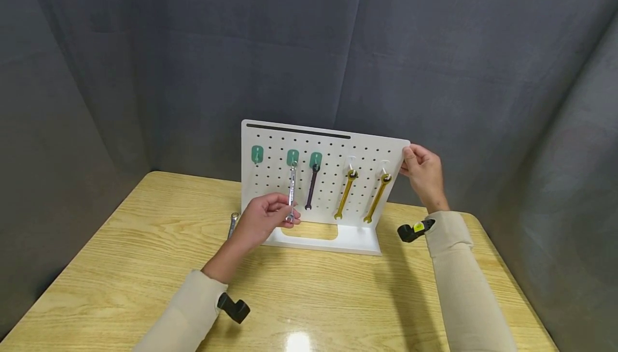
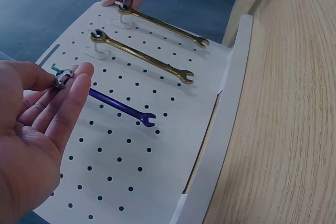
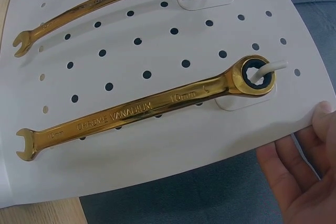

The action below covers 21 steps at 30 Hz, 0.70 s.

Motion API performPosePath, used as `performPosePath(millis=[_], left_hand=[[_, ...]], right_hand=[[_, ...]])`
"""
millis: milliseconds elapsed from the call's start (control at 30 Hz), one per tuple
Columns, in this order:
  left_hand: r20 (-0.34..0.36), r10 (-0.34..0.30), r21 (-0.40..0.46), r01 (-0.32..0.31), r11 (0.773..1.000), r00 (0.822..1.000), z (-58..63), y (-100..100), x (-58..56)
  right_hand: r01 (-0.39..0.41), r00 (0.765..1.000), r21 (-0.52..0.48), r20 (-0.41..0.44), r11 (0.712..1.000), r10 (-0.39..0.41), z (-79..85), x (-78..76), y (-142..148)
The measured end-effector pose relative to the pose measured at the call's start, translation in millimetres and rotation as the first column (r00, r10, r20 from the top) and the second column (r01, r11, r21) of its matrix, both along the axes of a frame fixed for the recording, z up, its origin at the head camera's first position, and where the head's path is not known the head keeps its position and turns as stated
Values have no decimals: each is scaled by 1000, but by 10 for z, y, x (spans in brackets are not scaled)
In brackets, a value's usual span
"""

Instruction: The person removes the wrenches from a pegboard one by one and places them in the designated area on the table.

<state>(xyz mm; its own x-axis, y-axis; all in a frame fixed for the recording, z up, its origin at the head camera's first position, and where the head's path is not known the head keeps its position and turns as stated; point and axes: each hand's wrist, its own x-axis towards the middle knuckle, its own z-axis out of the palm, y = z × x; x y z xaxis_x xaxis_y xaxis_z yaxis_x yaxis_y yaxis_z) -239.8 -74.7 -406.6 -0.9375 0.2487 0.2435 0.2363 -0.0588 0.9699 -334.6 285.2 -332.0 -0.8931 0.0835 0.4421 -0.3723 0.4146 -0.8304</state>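
My left hand [image 1: 260, 220] pinches the lower end of a silver combination wrench [image 1: 292, 188]. The wrench's ring end is at the middle-left green hook [image 1: 292, 156]; whether it hangs on it I cannot tell. In the left wrist view the wrench [image 2: 63, 78] shows nearly end-on between thumb and fingers. My right hand [image 1: 425, 175] grips the upper right corner of the white pegboard [image 1: 299, 132], thumb in front and fingers behind. A purple wrench [image 1: 312, 187] hangs beside the silver one. Two gold wrenches [image 1: 346, 195] [image 3: 131, 111] hang from white hooks on the right.
Another green hook [image 1: 257, 154] at the board's left holds nothing. A second silver wrench [image 1: 234, 223] is on the wooden table [image 1: 309, 293], partly hidden behind my left hand and wrist. The board's white base [image 1: 357, 239] rests on the table. A grey curtain [image 1: 193, 73] stands behind.
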Motion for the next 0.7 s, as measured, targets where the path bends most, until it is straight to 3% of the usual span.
performPosePath(millis=[300, 700], left_hand=[[-9, -10, -34, 10, 999, 1000, 10, -91, 80], [33, -14, -98, 17, 995, 999, -90, -364, 183]], right_hand=[[-27, 999, -4, 25, 1000, 27, 35, 9, -3], [-44, 999, -26, 5, 999, 45, 31, 2, -1]])
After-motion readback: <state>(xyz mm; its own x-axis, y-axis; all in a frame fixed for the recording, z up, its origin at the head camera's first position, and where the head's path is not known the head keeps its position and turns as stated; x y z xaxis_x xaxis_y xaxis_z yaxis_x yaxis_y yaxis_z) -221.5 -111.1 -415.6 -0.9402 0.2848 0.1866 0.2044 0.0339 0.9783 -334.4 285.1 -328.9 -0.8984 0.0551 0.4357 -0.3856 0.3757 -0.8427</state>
